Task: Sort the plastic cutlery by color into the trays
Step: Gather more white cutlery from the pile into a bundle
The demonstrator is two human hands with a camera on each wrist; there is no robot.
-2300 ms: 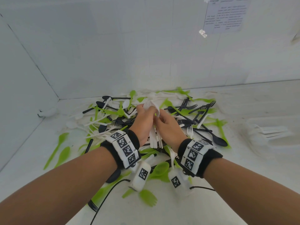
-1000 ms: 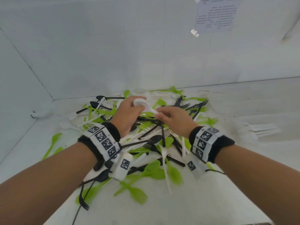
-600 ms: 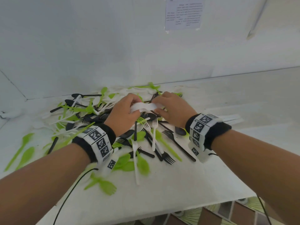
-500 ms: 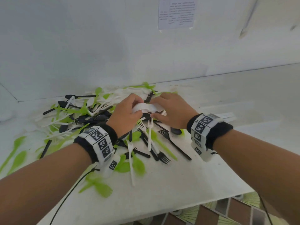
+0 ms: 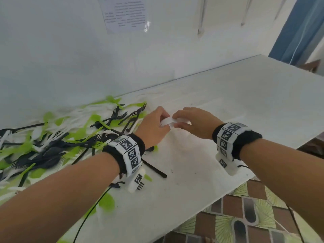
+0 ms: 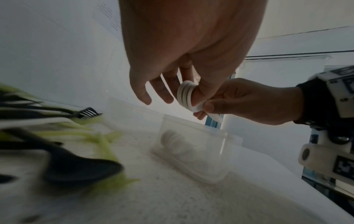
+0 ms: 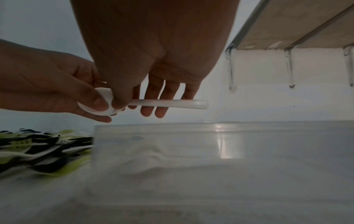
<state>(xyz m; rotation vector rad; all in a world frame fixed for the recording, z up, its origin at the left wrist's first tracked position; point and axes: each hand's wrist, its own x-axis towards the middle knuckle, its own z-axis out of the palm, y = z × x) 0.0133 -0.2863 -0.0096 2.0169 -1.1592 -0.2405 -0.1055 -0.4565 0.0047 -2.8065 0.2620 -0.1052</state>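
Observation:
Both hands hold a stack of white spoons [image 5: 168,122] between them, to the right of the mixed pile. My left hand [image 5: 162,122] pinches the nested bowls [image 6: 186,97] with thumb and finger. My right hand [image 5: 176,122] pinches the same end, and the handles [image 7: 166,103] run out under its fingers. The stack hangs above a clear plastic tray [image 6: 216,163], which holds white cutlery [image 6: 172,140]; the tray wall [image 7: 191,136] is just below the handles. In the head view the tray is hardly visible. The pile of green, black and white cutlery [image 5: 52,141] lies at the left.
A black utensil handle [image 5: 155,171] lies beside my left wrist, and a green piece [image 5: 107,205] sits near the front edge. The table's front edge [image 5: 219,192] drops to a tiled floor. The white wall with a paper sheet [image 5: 125,14] stands behind.
Both hands have carried the white spoon stack to the right, off the pile, to above the clear tray. The head view has swung right with them.

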